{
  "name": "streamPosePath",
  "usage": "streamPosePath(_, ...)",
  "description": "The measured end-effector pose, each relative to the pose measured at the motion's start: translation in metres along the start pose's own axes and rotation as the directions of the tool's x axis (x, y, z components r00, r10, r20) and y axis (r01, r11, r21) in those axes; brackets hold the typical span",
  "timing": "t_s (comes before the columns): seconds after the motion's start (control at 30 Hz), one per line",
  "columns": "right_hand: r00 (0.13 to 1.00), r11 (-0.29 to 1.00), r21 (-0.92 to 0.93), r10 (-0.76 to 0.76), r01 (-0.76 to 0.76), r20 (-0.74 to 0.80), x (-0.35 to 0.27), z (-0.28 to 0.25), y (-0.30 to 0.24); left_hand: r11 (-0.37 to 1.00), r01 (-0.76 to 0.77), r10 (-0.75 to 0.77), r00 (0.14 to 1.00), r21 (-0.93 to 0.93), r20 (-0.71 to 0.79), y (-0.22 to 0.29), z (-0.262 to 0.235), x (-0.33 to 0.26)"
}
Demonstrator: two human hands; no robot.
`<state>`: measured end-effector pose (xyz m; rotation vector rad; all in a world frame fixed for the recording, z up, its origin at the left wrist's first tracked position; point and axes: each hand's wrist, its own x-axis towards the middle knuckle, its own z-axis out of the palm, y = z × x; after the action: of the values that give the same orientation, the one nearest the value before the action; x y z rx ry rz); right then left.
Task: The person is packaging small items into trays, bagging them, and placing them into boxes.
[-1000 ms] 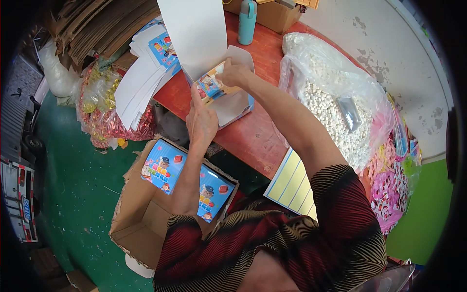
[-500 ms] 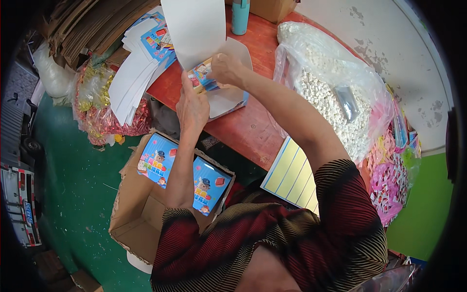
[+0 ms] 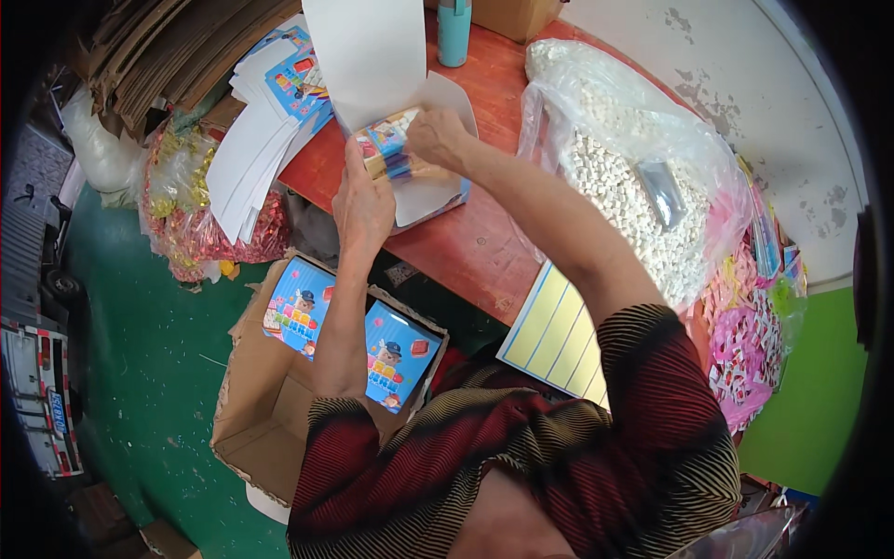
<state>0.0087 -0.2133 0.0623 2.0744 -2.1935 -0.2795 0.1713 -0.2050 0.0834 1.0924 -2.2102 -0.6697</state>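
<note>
On the red table an open white box (image 3: 430, 203), its tall lid flap (image 3: 368, 56) raised, lies under both my hands. A stack of small printed cards or packs (image 3: 389, 136), blue with yellowish edges, is held over it; its exact kind is blurred. My left hand (image 3: 365, 203) is closed on the left end of that stack, thumb along its side. Around the right end my right hand (image 3: 438, 137) is closed, fingers curled and partly hidden.
White sheets with printed blue ones (image 3: 256, 140) lie at the table's left. To the right sits a plastic bag of small white cubes (image 3: 605, 177). A cardboard carton (image 3: 251, 401) with blue printed boxes (image 3: 396, 349) stands below. A teal bottle (image 3: 454, 35) is at the back.
The stack has tilted slightly, and more of its printed top and layered edge shows. My right hand has shifted a little to the right and down at its end; my left keeps its grip.
</note>
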Motion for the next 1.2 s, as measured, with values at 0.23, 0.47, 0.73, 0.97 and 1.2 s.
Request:
streamPosePath(0.23, 0.989, 0.987, -0.161, -0.002, -0.022, -0.148, -0.01, 0.001, -0.011, 0.997, 0.066, -0.062, 0.995, 0.048, -0.074, 0.009, -0.001, -0.007)
streamPosePath(0.47, 0.965, 0.982, 0.155, -0.064, 0.106, -0.253, -0.024, -0.012, -0.043, 0.83, -0.44, 0.512, 0.845, 0.344, -0.156, 0.021, 0.034, -0.066)
streamPosePath(0.73, 0.983, 0.962, 0.246, -0.149, 0.118, 0.111, -0.029, 0.024, -0.034, 0.826, -0.491, 0.476, 0.871, 0.276, 0.124, -0.031, 0.089, -0.041)
streamPosePath(0.97, 0.985, 0.993, 0.107, -0.067, 0.05, 0.158, -0.028, 0.021, -0.045, 0.84, -0.521, 0.509, 0.853, 0.153, 0.117, -0.039, 0.081, -0.04)
streamPosePath(1.2, 0.93, 0.999, -0.042, 0.004, 0.013, 0.367, -0.025, 0.004, -0.058, 0.858, -0.495, 0.494, 0.868, 0.137, 0.041, -0.045, 0.081, -0.041)
